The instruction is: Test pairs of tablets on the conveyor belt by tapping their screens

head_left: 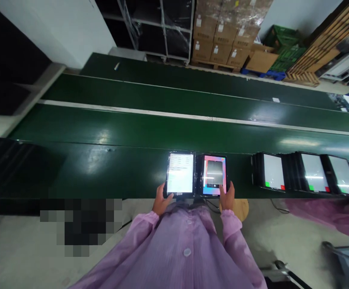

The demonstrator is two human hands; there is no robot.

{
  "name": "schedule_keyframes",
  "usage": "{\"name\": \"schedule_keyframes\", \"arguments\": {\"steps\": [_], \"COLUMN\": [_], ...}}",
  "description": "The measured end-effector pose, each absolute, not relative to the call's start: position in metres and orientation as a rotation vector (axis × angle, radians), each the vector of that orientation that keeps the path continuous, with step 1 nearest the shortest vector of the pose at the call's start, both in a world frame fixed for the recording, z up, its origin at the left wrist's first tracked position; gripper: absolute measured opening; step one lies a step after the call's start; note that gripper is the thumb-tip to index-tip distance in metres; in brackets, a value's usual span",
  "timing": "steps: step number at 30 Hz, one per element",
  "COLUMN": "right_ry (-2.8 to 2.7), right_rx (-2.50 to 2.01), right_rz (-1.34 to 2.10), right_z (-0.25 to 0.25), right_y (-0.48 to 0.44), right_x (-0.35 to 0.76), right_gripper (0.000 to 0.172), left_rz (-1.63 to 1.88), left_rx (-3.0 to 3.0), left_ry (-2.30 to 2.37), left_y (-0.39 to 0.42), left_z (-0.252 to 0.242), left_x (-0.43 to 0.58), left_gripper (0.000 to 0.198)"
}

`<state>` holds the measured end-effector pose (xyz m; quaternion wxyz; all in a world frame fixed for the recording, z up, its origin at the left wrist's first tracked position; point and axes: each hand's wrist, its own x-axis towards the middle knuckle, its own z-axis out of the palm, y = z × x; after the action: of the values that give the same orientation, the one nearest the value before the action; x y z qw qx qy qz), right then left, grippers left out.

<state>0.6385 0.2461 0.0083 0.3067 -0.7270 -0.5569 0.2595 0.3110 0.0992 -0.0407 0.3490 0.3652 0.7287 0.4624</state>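
Observation:
Two lit tablets in black cases lie side by side at the near edge of the green bench. The left tablet (180,172) shows a white page with lines of small text. My left hand (161,200) grips its lower left corner, fingers along the side and thumb at the bottom edge. On the right tablet (215,170) there is a colourful background with a grey window in the middle. My right hand (228,197) holds its lower right edge, thumb over the screen and fingers along the outer side. The undersides of both tablets are hidden.
Several more tablets (273,170) with pale screens and green and red corner squares stand in a row at right. A co-worker's pink sleeve (321,214) reaches in there. Behind the green bench (126,128) are stacked cartons (204,28) and green crates (289,48). A round stool (242,210) stands below.

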Motion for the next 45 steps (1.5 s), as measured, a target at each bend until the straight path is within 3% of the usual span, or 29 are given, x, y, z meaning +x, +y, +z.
{"name": "schedule_keyframes", "arguments": {"steps": [4,9,23,28,32,38,45], "right_ry": [-1.717,-2.088,-2.177,-1.82,-1.563,-1.43,-1.43], "right_rx": [-1.728,-1.456,-1.346,-1.621,-1.79,-1.804,-1.781], "right_rz": [0.458,0.467,0.51,0.492,0.746,1.052,1.072], "right_z": [0.019,0.026,0.026,0.021,0.013,0.014,0.026], "right_y": [0.238,0.23,0.225,0.224,0.226,0.219,0.214], "right_x": [0.624,0.589,0.576,0.615,0.65,0.666,0.661], "right_gripper": [0.073,0.049,0.046,0.058,0.075,0.089,0.094], "left_rz": [1.21,1.211,1.184,1.18,1.206,1.175,1.197], "left_rx": [0.945,0.938,0.912,0.913,0.929,0.921,0.93], "left_ry": [1.897,1.915,1.914,1.926,1.92,1.899,1.9], "left_y": [0.1,0.101,0.101,0.1,0.1,0.1,0.099], "left_z": [-0.045,-0.044,-0.036,-0.038,-0.041,-0.036,-0.037], "left_x": [0.31,0.311,0.312,0.312,0.312,0.311,0.312], "left_gripper": [0.076,0.074,0.075,0.075,0.073,0.074,0.072]}}
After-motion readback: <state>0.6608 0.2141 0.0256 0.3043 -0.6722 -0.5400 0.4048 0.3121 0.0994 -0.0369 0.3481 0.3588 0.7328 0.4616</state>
